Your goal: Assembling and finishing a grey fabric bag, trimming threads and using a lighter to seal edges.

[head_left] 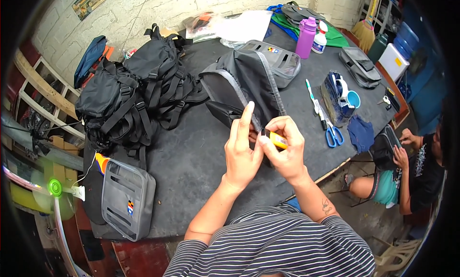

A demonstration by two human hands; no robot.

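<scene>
An unzipped black and grey pouch (258, 80) stands in front of me, its flap raised and its edges trimmed with grey zipper tape. My left hand (243, 155) pinches the end of that zipper edge, with the index finger pointing upward. Close against it, my right hand (286, 150) is closed around a small yellow lighter (278, 140) with a pale label. The lighter's dark end is at the pinched edge, between the two thumbs. The fingers partly hide this spot, and I see no flame.
Black strapped backpacks (158, 75) are heaped at the left, above a grey clear-front case (127, 200). Blue scissors (334, 135), a tape-filled holder (340, 97) and a purple bottle (305, 37) stand or lie rightward. A person (417, 167) sits at the right handling a black bag.
</scene>
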